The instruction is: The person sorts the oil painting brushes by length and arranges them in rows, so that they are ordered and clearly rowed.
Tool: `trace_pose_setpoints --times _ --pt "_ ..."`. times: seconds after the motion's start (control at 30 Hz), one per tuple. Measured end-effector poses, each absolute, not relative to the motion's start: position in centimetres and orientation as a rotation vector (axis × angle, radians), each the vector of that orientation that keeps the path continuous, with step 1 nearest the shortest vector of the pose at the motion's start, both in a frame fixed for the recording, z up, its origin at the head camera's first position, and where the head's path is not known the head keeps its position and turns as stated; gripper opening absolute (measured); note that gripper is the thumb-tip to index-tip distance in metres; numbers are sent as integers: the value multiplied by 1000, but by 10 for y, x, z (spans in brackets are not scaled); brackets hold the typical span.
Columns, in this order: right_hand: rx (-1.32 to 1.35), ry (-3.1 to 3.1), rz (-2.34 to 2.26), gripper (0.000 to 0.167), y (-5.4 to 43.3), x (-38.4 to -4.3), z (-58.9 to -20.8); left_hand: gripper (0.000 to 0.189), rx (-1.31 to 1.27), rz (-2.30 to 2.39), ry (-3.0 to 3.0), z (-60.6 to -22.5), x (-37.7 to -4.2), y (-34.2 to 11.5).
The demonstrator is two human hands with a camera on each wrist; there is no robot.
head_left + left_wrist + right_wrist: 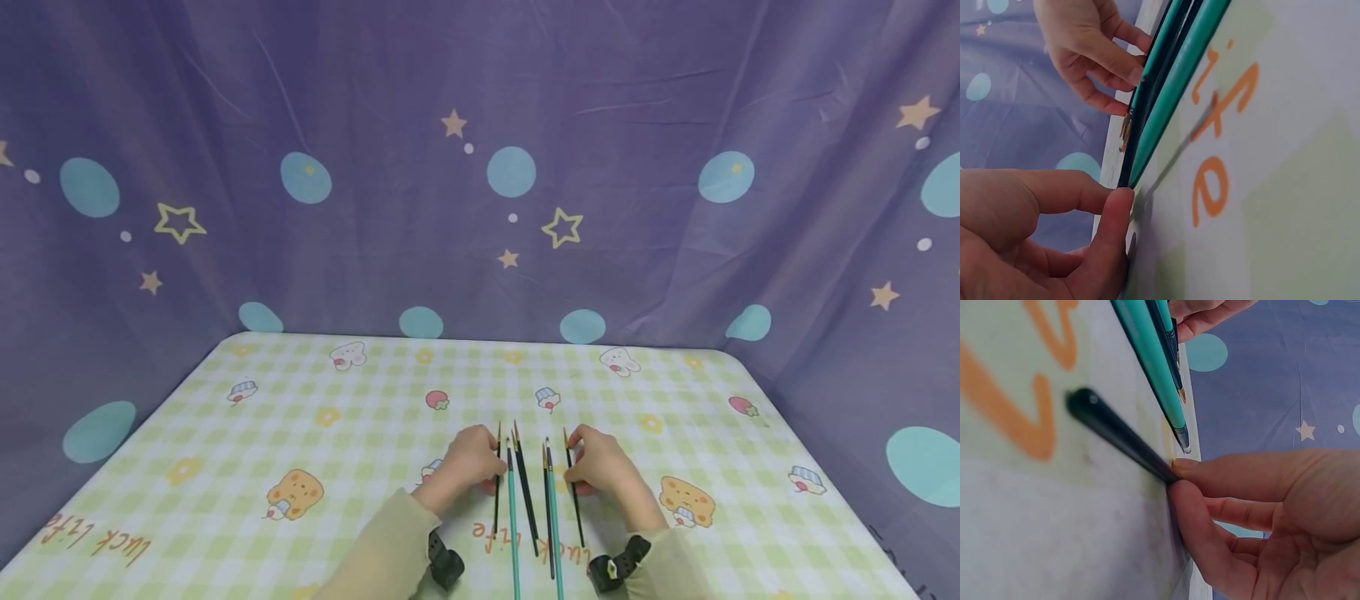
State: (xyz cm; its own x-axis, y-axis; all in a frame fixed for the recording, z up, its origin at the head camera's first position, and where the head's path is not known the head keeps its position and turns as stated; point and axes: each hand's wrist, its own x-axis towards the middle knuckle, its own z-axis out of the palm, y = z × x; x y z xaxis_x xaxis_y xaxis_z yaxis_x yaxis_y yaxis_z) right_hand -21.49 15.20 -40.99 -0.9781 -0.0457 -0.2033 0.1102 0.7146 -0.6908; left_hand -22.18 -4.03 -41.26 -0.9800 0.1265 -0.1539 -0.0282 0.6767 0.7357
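Note:
Several thin paintbrushes lie side by side on the checked tablecloth, bristles pointing away from me. At the left end of the row, my left hand (471, 457) pinches a black paintbrush (497, 508) between thumb and forefinger. My right hand (600, 462) pinches another black paintbrush (577, 517) at the right end, its rounded handle end (1088, 403) showing large in the right wrist view. Between the hands lie a teal paintbrush (513, 533) beside a thicker black one (528, 500), then a second teal paintbrush (556, 533) against a slim black one (549, 525).
The tablecloth (360, 450), printed with bears, cupcakes and orange lettering, covers the whole table. A purple curtain (390, 208) with stars and teal dots hangs behind and along both sides. Each wrist carries a small black strapped device (446, 562).

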Motion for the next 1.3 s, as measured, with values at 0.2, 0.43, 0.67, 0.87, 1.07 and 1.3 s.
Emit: trace_pose_setpoints --times 0.2,0.43,0.67,0.87,1.07,1.3 --pt "66 2719 -1105 37 152 -214 -409 20 49 1286 2645 -416 -224 -44" --pt "96 2723 -1088 36 151 -215 -411 20 28 1428 2520 -422 -226 -50" --pt "81 2739 -1102 36 152 -213 -414 30 52 1650 2324 -430 -233 -61" --pt "64 2738 -1155 36 153 -212 -413 34 60 1694 2329 -431 -241 -70" --pt "73 2734 -1169 37 154 -212 -415 36 78 1727 2340 -432 -249 -81" --pt "80 2725 -1180 37 154 -213 -416 33 38 1817 2340 -432 -258 -99"
